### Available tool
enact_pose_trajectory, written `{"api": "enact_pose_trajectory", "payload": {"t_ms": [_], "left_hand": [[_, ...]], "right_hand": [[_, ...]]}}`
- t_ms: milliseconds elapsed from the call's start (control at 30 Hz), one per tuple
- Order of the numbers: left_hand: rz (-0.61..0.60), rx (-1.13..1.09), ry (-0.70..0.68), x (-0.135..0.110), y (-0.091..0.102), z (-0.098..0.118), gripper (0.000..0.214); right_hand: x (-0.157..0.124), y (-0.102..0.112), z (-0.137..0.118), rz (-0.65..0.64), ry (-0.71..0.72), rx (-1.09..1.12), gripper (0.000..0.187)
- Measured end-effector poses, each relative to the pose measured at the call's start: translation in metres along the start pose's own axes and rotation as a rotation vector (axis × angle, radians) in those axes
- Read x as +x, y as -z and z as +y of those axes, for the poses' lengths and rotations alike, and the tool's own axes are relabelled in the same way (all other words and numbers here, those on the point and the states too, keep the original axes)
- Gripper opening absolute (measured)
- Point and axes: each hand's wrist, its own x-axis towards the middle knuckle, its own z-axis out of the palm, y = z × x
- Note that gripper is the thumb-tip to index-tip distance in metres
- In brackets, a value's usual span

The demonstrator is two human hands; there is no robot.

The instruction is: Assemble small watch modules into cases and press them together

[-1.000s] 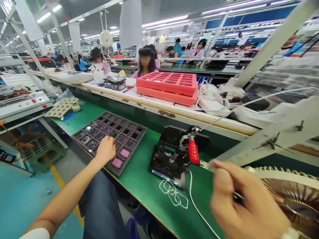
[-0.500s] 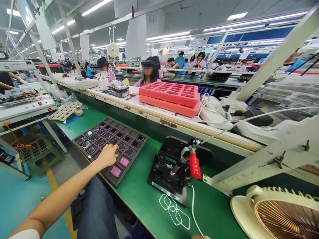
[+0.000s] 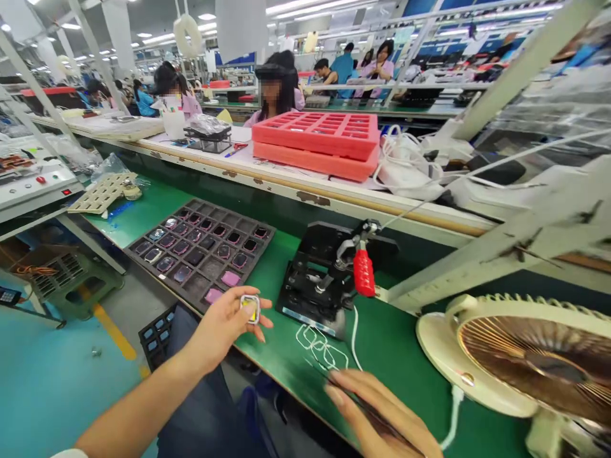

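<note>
Case (image 3: 252, 305): out of tray (image 3: 246, 224), pinched in left hand (image 3: 233, 321), over near edge of desk (image 3: 391, 337)
Right hand (image 3: 382, 413): closed round thin tool (image 3: 363, 406), tip near rings (image 3: 323, 348); contact unclear
Hands: apart
Tray: mostly filled, some cells bare; finished share not evident
Rings: several left, loose off near edge of clamp (image 3: 312, 280)
Desk: green, with fan (image 3: 525, 356) at right end
Room: shelf (image 3: 267, 180) along far edge, stacked red trays (image 3: 315, 152), co-workers (image 3: 379, 67), ceiling lights (image 3: 207, 16)
</note>
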Motion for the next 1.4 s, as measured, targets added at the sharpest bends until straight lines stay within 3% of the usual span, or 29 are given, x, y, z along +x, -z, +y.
{"api": "enact_pose_trajectory", "payload": {"t_ms": [133, 267, 600, 767, 900, 1033, 1133, 1267, 1400], "left_hand": [[-0.094, 0.051, 0.081, -0.024, -0.036, -0.013, 0.041], [-0.110, 0.087, 0.104, -0.032, -0.042, -0.016, 0.042], [-0.101, 0.188, 0.081, -0.031, -0.039, -0.017, 0.039], [-0.107, 0.199, 0.049, -0.028, -0.038, -0.020, 0.034], [-0.121, 0.063, 0.152, -0.025, -0.035, -0.027, 0.043], [-0.164, -0.086, 0.233, -0.024, -0.033, -0.030, 0.046], [-0.202, -0.212, 0.291, -0.020, -0.033, -0.032, 0.038], [-0.115, -0.217, 0.315, -0.008, -0.033, -0.043, 0.038], [-0.057, -0.125, 0.280, 0.000, -0.032, -0.054, 0.055]], "right_hand": [[0.021, -0.040, -0.028, 0.084, 0.095, 0.217, 0.031], [0.026, -0.058, -0.031, 0.081, 0.167, 0.299, 0.040], [0.019, -0.056, -0.026, 0.023, 0.154, 0.273, 0.045], [0.016, -0.053, -0.019, -0.038, 0.223, 0.228, 0.052], [0.008, -0.057, -0.009, -0.032, 0.289, 0.202, 0.057], [-0.001, -0.065, -0.005, 0.057, 0.244, 0.214, 0.054], [-0.007, -0.070, -0.006, 0.224, 0.115, 0.225, 0.046], [-0.016, -0.067, 0.000, 0.442, -0.027, 0.215, 0.034], [-0.022, -0.050, 0.017, 0.526, -0.156, 0.108, 0.021]]}}
